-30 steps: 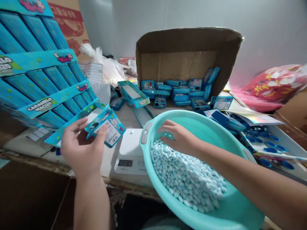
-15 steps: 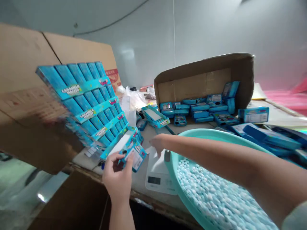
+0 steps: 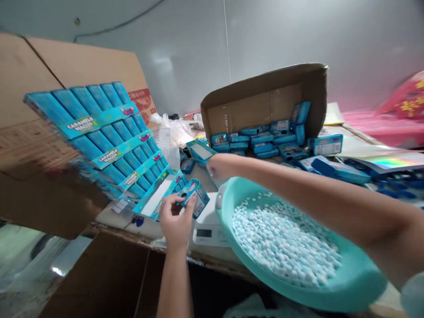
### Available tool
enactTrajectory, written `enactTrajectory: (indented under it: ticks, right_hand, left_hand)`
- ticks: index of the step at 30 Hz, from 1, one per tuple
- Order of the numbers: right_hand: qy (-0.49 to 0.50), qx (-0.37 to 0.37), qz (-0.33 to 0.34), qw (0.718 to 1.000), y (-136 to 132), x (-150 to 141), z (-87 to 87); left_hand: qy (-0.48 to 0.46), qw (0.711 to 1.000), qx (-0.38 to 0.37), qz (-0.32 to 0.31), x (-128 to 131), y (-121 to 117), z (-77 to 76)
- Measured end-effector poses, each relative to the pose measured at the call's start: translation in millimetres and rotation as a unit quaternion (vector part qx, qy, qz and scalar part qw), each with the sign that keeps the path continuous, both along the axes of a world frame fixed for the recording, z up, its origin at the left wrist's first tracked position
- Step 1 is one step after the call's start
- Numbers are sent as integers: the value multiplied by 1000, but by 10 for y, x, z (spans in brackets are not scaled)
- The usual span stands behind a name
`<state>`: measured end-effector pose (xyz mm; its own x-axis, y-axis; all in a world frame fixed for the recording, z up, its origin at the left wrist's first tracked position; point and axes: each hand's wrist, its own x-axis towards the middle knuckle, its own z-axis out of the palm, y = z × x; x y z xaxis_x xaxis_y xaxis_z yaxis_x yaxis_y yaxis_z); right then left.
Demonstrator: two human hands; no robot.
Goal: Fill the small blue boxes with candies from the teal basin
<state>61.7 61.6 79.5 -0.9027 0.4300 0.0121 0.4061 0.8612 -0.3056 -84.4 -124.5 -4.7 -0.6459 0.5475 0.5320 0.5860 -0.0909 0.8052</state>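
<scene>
My left hand (image 3: 175,218) is closed on a small blue candy box (image 3: 199,201), held just above the white scale (image 3: 209,234). Beyond the near-left rim of the turquoise basin (image 3: 351,291), my right hand (image 3: 216,170) reaches down; its fingers are blurred and mostly hidden. That basin holds many small pale blue and white candies (image 3: 285,240), and my right forearm crosses over it. Close behind the right hand lies a blue display tray (image 3: 200,150). To the left of the left hand, blue display boxes (image 3: 109,157) packed with small boxes stand in a tilted stack.
An open cardboard carton (image 3: 255,104) lies on its side at the back, with several blue boxes (image 3: 263,148) in it. More blue boxes (image 3: 344,170) are piled on the right. Large cardboard (image 3: 29,119) stands on the left. A clear plastic bag (image 3: 174,128) sits behind.
The view has swung right, so most things sit further left. My left hand has moved right with the candy box, nearer the scale. The right hand has gone from beside the basin to behind its rim.
</scene>
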Motion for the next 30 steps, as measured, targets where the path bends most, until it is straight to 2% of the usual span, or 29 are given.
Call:
enactTrajectory:
  ticks: [2,4,6,9,12,16,20,22,26,30]
  right_hand:
    - [-18,6,-14,1000,-29,343,129]
    - [-75,-20,-47,996,-124,704,120]
    - [-119,-74,-56,989,-285,1025,-24]
    - [-180,-157,-58,969,-595,1336,-349]
    - [-206,-226,-61,950,-848,1441,-581]
    - [-164,-269,-77,946,-956,1448,-664]
    - [-145,-268,-105,947,-917,1475,-728]
    - [-137,-271,-114,946,-890,1506,-780]
    - [-115,-264,-131,949,-813,1576,-850]
    - [-104,-220,-157,957,-691,1639,-853]
  left_hand:
    - [46,998,-28,-20,43,110,-38]
    - [67,993,-71,-62,49,184,-107]
    - [53,984,-125,-113,6,215,-188]
    - [-19,966,-189,-177,-148,156,-276]
    - [-82,964,-152,-202,-351,-40,-336]
    - [-133,976,-100,-141,-498,-395,-557]
    - [-189,972,-137,-35,-436,-592,-885]
    - [-183,972,-150,-4,-398,-603,-978]
    - [-168,971,-170,-4,-380,-575,-981]
    - [-152,971,-184,9,-378,-575,-923]
